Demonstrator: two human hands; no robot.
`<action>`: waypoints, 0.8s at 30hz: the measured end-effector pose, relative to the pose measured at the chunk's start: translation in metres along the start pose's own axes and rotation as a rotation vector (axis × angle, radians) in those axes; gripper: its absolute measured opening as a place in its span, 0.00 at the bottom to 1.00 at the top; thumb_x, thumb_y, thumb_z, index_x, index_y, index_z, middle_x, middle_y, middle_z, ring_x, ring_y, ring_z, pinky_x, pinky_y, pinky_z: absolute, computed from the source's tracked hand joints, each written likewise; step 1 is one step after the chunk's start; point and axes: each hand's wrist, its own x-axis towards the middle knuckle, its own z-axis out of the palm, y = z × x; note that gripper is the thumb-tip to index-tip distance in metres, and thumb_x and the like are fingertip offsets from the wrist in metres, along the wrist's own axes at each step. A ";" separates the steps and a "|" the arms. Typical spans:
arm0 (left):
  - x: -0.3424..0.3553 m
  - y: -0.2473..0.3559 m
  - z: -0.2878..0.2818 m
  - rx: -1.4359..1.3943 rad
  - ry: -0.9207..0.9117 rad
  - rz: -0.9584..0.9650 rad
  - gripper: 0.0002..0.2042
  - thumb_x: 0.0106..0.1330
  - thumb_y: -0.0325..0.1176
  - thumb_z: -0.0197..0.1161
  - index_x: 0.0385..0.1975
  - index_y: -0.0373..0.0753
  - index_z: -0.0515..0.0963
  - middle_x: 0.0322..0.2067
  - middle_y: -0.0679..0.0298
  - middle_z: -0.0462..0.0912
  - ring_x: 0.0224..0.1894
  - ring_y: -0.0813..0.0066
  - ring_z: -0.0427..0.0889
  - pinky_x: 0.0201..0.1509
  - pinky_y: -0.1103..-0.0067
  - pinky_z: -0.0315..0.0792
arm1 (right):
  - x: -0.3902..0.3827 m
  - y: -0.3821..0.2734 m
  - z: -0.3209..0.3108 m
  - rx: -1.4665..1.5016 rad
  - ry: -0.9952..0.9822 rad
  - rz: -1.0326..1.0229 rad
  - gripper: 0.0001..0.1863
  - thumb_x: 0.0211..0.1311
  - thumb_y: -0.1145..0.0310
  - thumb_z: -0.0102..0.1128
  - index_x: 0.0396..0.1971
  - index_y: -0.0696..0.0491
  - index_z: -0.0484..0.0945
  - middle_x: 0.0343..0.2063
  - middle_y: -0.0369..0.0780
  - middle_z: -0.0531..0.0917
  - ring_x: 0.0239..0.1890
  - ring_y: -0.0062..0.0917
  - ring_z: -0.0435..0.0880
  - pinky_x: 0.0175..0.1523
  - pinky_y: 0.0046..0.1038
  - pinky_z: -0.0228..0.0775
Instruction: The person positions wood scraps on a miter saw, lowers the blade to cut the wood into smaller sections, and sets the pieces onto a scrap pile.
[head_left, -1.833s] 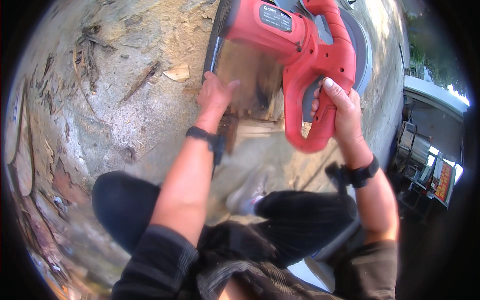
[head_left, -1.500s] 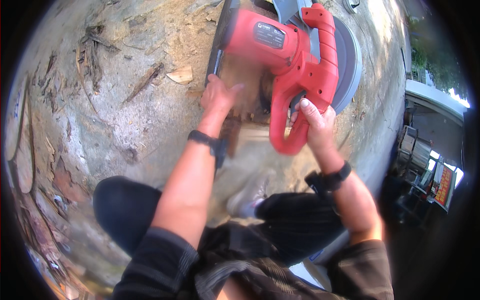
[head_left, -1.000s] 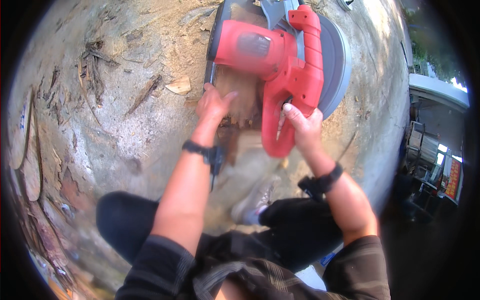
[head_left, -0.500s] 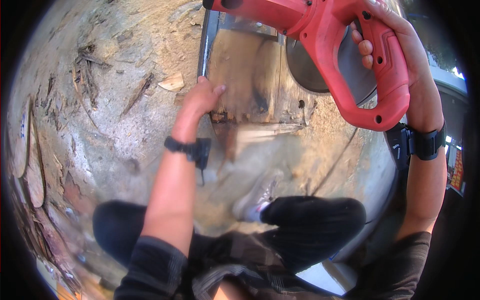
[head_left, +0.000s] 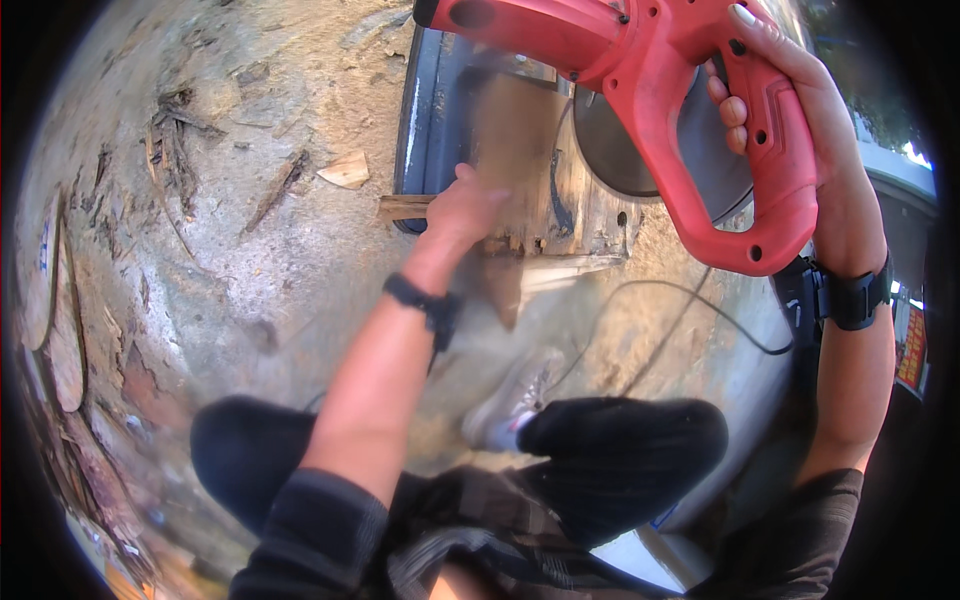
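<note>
My right hand [head_left: 790,70] is closed around the D-shaped handle of a red chop saw [head_left: 660,130], fingers curled through its opening. Below the red housing shows the saw's round grey blade [head_left: 612,150]. A worn brown wooden board [head_left: 515,140] lies on the dark metal saw base [head_left: 425,140], close to the blade. With my left hand [head_left: 465,208] I grip the board's left edge; the fingertips are partly hidden and smeared by motion. A short wood strip [head_left: 403,207] sticks out to the left of that hand, across the base's near corner.
The ground is covered with dust and wood splinters, with a pale wood chip [head_left: 345,170] left of the saw. A black cable [head_left: 690,287] loops between the saw and my shoe [head_left: 510,405]. Several wood scraps [head_left: 68,340] are piled along the far left.
My left hand has moved right together with the board, baring more of the saw base and the wood strip. The saw handle has dipped slightly, my right hand still around it. A cable loop now shows.
</note>
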 end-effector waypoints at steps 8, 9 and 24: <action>-0.006 0.040 0.016 0.016 0.009 -0.126 0.32 0.57 0.52 0.54 0.49 0.28 0.61 0.44 0.44 0.78 0.48 0.48 0.77 0.52 0.65 0.69 | 0.022 0.012 -0.023 0.011 -0.196 -0.064 0.25 0.62 0.63 0.50 0.56 0.59 0.61 0.20 0.44 0.78 0.16 0.23 0.78 0.18 0.21 0.75; -0.005 0.039 0.015 0.058 0.002 -0.136 0.32 0.57 0.53 0.53 0.49 0.28 0.61 0.45 0.44 0.78 0.49 0.48 0.77 0.53 0.65 0.68 | 0.023 0.014 -0.028 0.011 -0.188 -0.049 0.25 0.62 0.63 0.50 0.57 0.58 0.61 0.21 0.44 0.78 0.15 0.23 0.78 0.18 0.21 0.75; 0.001 0.030 0.000 0.369 -0.048 -0.046 0.32 0.59 0.57 0.53 0.49 0.30 0.65 0.43 0.48 0.80 0.48 0.53 0.79 0.51 0.66 0.70 | 0.013 0.020 -0.009 0.019 -0.474 -0.196 0.24 0.62 0.65 0.48 0.56 0.58 0.59 0.37 0.47 0.78 0.17 0.20 0.78 0.20 0.17 0.76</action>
